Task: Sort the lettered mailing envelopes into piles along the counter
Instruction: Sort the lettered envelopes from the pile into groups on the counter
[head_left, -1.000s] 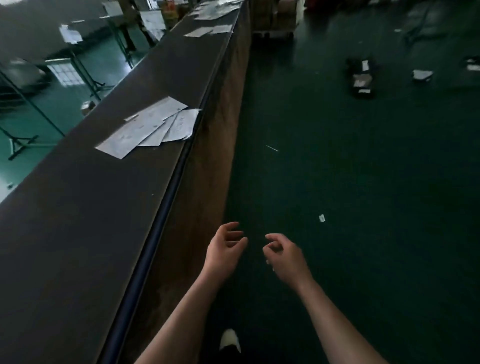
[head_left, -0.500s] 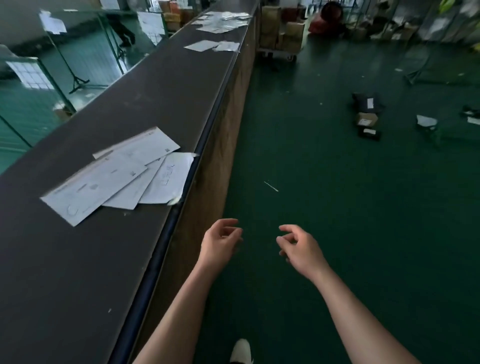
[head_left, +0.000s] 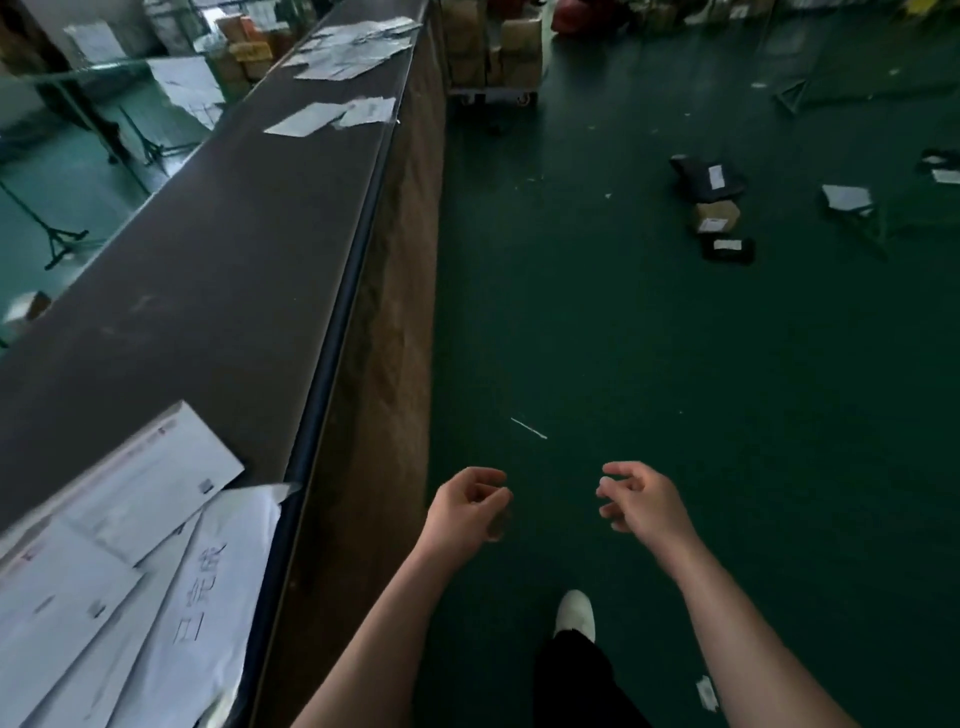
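Both hands are hanging in front of the person over the green floor (head_left: 649, 364), apart from each other and holding nothing. The left hand (head_left: 465, 512) is staying just beside the brown front wall of the worktop (head_left: 218, 291), with its fingers loosely curled toward the palm. The right hand (head_left: 641, 501) is a little further to the right, and its fingers are also loosely bent, with nothing between them. The nearest pile of envelopes (head_left: 130, 561) is lying on the worktop to the left of the left hand, close to the near edge; the white envelopes are overlapping one another like a fan, and one of them is carrying large handwritten characters. Far ahead of the hands, a second small pile (head_left: 332, 115) is resting on the same worktop near its right edge, and still further ahead a bigger, untidy pile (head_left: 358, 49) is spreading across the dark surface. Below the hands, a white shoe (head_left: 575, 613) and a black trouser leg are showing on the floor. Ahead and to the right of the right hand, some small parcels (head_left: 714, 208) are lying on the floor, well apart from the worktop. Behind the far end of the worktop, stacked cardboard boxes (head_left: 498, 47) are standing on a low cart.
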